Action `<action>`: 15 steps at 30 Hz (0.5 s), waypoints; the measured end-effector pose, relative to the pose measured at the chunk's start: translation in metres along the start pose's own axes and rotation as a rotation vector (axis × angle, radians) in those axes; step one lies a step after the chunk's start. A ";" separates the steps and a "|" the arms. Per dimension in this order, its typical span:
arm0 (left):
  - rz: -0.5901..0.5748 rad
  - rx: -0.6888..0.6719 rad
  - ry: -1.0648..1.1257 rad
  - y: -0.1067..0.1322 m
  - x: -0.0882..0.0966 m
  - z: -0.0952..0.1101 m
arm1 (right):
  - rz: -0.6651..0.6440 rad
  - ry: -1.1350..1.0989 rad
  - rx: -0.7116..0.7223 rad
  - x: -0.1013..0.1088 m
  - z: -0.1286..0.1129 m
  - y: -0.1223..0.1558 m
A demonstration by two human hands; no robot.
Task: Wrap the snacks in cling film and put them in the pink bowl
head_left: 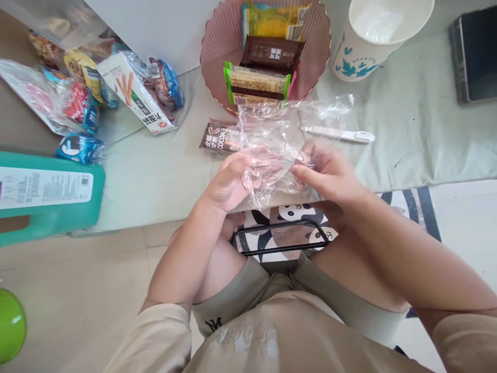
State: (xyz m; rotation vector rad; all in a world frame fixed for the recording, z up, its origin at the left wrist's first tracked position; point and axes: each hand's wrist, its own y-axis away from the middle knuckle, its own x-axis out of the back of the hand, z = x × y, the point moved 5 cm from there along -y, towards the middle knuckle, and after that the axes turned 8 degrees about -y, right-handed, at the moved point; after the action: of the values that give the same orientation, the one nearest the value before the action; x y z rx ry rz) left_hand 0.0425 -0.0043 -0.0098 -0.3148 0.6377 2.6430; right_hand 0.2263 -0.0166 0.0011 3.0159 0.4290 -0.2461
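Observation:
A crumpled clear plastic bag (277, 140) stretches between my two hands over the table's front edge. My left hand (231, 178) is closed on its left side, and its fingers show blurrily through the film. On the other side my right hand (330, 171) pinches the bag between thumb and fingers. Just beyond my left hand lies a dark brown wrapped cocoa bar (219, 135), partly covered by the film. A white utility knife (349, 134) rests beyond my right hand, its left end under the bag.
A pink ribbed bowl (217, 57) holds several wrapped snacks. To its right stand a white paper cup (357, 57) with a plastic liner and a dark phone (479, 57). At left are bagged snacks (81, 98), a white snack box (135, 93) and a green jug (73, 202).

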 end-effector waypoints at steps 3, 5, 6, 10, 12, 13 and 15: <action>0.091 0.049 -0.161 -0.001 0.001 -0.004 | -0.042 -0.015 -0.024 0.001 0.003 0.002; 0.153 0.015 -0.257 -0.002 0.006 -0.004 | -0.052 -0.041 -0.059 0.003 0.006 0.003; 0.155 -0.002 -0.284 -0.002 0.009 -0.004 | -0.055 -0.046 -0.076 0.004 0.007 0.003; 0.087 -0.053 -0.278 -0.003 0.017 -0.003 | -0.044 -0.014 -0.061 0.007 0.005 0.002; 0.055 -0.092 -0.258 -0.003 0.019 -0.001 | -0.023 -0.016 -0.024 0.007 0.003 0.001; 0.036 -0.113 -0.254 -0.003 0.019 -0.001 | -0.009 -0.018 -0.017 0.007 0.003 0.000; 0.001 -0.142 -0.260 -0.004 0.018 -0.001 | 0.025 -0.017 -0.027 0.007 0.006 0.000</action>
State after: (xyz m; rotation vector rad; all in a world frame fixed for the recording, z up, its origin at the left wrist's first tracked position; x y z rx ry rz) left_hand 0.0277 0.0046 -0.0174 -0.0077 0.3677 2.6726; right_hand 0.2323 -0.0150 -0.0062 2.9888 0.3896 -0.2615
